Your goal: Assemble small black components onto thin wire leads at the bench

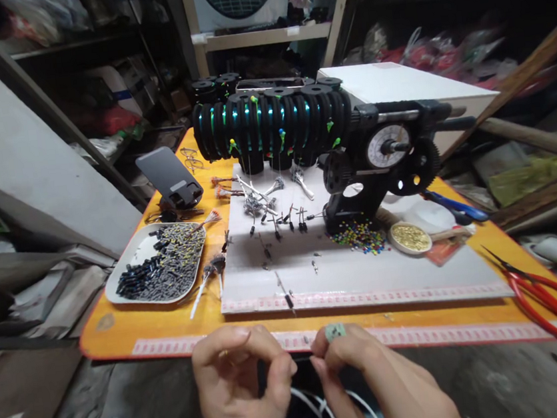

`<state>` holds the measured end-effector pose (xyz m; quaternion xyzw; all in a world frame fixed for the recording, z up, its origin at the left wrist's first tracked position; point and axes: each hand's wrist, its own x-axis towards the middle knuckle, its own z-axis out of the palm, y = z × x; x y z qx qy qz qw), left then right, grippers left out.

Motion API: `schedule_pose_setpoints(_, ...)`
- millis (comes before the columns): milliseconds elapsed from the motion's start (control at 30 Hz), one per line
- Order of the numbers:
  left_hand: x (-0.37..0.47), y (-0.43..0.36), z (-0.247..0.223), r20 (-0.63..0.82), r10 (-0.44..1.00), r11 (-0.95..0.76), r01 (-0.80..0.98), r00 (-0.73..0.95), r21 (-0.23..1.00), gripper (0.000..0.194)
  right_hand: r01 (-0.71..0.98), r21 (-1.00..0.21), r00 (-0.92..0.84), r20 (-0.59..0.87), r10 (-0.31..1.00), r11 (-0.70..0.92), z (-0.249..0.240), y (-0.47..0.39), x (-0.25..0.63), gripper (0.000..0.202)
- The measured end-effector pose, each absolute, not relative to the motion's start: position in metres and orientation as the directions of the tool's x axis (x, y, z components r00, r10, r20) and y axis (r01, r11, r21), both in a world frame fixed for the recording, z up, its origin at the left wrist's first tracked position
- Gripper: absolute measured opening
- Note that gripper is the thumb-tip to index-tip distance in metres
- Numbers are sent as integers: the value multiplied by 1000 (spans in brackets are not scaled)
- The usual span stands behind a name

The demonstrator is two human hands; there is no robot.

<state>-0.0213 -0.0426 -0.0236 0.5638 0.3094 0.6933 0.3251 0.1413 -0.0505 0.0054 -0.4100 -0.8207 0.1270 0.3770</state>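
Just in front of the table's near edge, my left hand (pixel 243 387) has its thumb and forefinger pinched together. Close by on the right, my right hand (pixel 377 372) is also in a pinch, with a greenish wrap (pixel 335 331) on one finger. A thin dark strand seems to run between the two pinches, too small to identify. Above the board stands a black spool rack (pixel 274 125) with glowing blue-green line and small coloured beads. Several small black pieces on wires (pixel 289 299) lie on the white board (pixel 246 280).
A white tray (pixel 117 298) of small grey and black parts is at left, beside a phone on a stand (pixel 168 174). Coloured beads (pixel 359 236), a dish of gold pieces (pixel 410 237), blue-handled pliers (pixel 459 207) and red scissors (pixel 550 299) are at right.
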Motion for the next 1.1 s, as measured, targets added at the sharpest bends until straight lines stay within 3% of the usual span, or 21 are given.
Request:
schedule_pose_setpoints(100,-22,-43,-27,541,832,-550,-54,-124,833,53,567,-568,-354,486,799,597,13,-51,145,25)
schedule_pose_setpoints(200,-21,-45,-30,524,849,-523,36,-63,852,59,486,-712,-321,393,862,506,25,-48,150,25)
schedule_pose_setpoints(333,-18,-41,-21,669,729,-685,152,145,713,70,405,-834,-319,255,913,374,43,-38,157,24)
schedule_pose_setpoints(433,-19,-32,-7,727,625,-781,218,285,585,67,407,-828,-399,219,890,386,53,-30,163,22)
schedule_pose_setpoints(667,-33,-18,16,775,487,-872,284,402,400,44,484,-771,-526,123,842,415,73,-17,171,20)
schedule_pose_setpoints(867,-36,-16,23,652,605,-793,418,458,443,40,483,-793,-578,29,815,371,77,-8,172,24)
schedule_pose_setpoints(1100,-46,-9,16,655,482,-876,295,582,382,31,406,-852,-609,19,793,332,74,4,173,26)
